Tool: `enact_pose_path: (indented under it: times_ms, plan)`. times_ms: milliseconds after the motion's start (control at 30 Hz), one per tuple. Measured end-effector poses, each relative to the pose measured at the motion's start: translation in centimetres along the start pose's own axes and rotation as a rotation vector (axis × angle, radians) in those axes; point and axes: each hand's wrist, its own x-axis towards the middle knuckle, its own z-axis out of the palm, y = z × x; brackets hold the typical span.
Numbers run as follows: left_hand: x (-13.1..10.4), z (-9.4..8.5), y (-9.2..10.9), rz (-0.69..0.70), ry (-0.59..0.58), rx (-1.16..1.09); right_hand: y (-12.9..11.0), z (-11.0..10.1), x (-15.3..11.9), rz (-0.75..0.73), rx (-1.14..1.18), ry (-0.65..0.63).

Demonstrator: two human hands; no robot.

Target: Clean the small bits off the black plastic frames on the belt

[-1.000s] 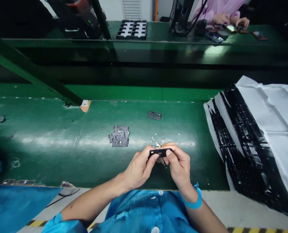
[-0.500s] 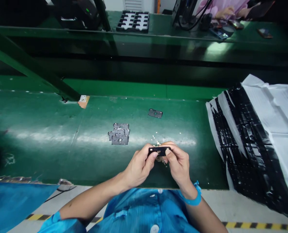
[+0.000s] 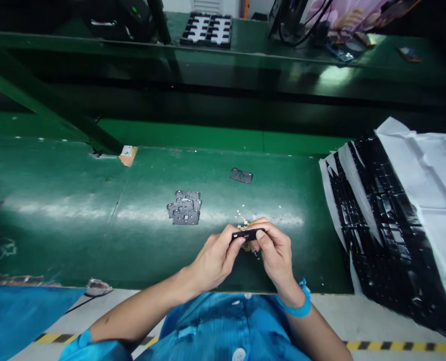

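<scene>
By the fingers of the left hand [image 3: 217, 255] the left end of a black part [image 3: 248, 234] is pinched, by those of the right hand [image 3: 277, 253] its right end; it is held over pale bits [image 3: 245, 223], strewn on the bench [image 3: 147, 255]; plates [image 3: 185, 216] are overlapped to the left; a lone plate [image 3: 241, 175] is set farther off; sheeting [image 3: 426, 170] is seen at right.

Smooth, glossy green bench [image 3: 143, 250]
On it, matt dark plastic-looking plates [image 3: 184, 204]; at its right end, shiny black plastic trays [image 3: 386, 240] with matt white sheeting [image 3: 435, 240].
</scene>
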Motion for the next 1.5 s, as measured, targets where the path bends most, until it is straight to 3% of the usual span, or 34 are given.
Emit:
enact_pose_path:
  times_ms: [433, 700, 800, 900, 1067, 1500]
  plan:
    - [0.0, -0.1, 0.2, -0.058, -0.012, -0.1, 0.1, 0.0, -0.3, -0.037, -0.039, -0.029]
    - [0.1, -0.6, 0.0, -0.103, -0.031, -0.125, -1.4, -1.9, 0.2, 0.132, -0.101, -0.254]
    - [-0.1, -0.7, -0.1, -0.135, -0.068, -0.261, -2.1, -2.0, 0.5, 0.08, -0.166, -0.261]
    - [-0.1, -0.7, -0.2, -0.162, -0.014, -0.347, -2.4, -1.4, 0.5, -0.008, -0.233, -0.264]
    - [0.1, -0.6, -0.4, -0.209, 0.078, -0.33, -2.6, -0.6, 0.0, -0.08, -0.303, -0.279]
    - [0.3, -0.4, -0.7, -0.194, 0.105, -0.303, -2.6, -0.4, -0.1, -0.132, -0.287, -0.275]
